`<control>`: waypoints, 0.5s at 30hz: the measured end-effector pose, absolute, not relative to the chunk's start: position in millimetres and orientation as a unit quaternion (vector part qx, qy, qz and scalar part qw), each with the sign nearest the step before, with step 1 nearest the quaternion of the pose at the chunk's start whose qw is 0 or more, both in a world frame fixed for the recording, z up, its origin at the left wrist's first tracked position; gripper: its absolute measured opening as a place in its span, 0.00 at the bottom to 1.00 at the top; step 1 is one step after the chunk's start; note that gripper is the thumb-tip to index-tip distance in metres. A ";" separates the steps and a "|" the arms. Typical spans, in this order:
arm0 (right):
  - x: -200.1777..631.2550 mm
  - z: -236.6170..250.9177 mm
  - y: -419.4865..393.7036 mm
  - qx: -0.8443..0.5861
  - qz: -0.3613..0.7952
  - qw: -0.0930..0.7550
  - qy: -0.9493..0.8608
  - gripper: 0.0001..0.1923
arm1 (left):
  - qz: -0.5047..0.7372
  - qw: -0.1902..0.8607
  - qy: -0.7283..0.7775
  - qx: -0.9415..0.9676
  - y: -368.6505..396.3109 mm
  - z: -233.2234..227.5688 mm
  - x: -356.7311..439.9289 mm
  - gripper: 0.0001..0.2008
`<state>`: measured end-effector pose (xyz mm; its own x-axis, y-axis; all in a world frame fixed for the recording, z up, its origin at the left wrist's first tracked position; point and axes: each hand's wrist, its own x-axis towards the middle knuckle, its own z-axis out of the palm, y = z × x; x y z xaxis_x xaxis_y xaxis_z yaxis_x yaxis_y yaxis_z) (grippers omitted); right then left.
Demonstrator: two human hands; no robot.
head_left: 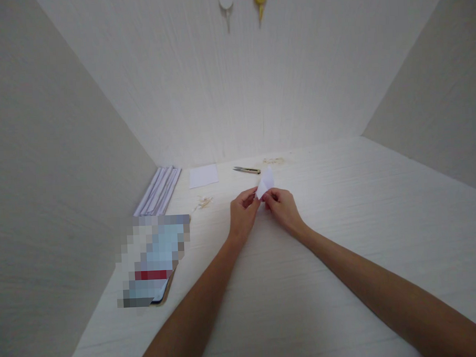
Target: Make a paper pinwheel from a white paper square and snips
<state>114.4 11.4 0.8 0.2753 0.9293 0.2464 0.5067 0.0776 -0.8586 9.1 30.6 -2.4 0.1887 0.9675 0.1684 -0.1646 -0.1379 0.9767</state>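
Overhead, pale walls enclose the white table (pixel 343 237), scissors (pixel 246 170) lying.

Both bare forearms reach forward from the lower edge of the view and converge toward the middle, the left arm rising from the bottom centre, the right arm slanting in from the lower right corner. The wrists are straight to slightly bent, held low. The left hand (pixel 242 212) shows its back to the camera, fingers curled inward, thumb and forefinger pressed together in a pinch at its upper right. The right hand (pixel 283 205) sits just beside it, knuckles up, fingers likewise curled, its thumb and forefinger closed in a matching pinch. The two grips meet almost fingertip to fingertip, hands nearly touching.
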 end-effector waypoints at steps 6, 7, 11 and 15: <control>114.3 1.7 10.3 -0.645 0.197 0.479 -0.562 0.11 | 0.513 0.563 0.374 0.528 29.2 1.3 8.8 0.15; 114.2 1.9 10.0 -0.646 0.197 0.482 -0.559 0.10 | 0.512 0.566 0.373 0.527 29.3 1.5 8.8 0.15; 113.5 3.3 8.9 -0.646 0.200 0.487 -0.552 0.09 | 0.510 0.579 0.363 0.523 29.8 1.1 9.0 0.15; 112.6 4.3 7.9 -0.647 0.198 0.493 -0.547 0.10 | 0.503 0.584 0.348 0.533 30.5 0.5 9.0 0.15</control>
<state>112.6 7.9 4.3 0.3235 0.9029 0.2830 0.5121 0.0844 -0.8548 9.0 30.5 0.5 0.2517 0.9590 0.1305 -0.2178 -0.0753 0.9731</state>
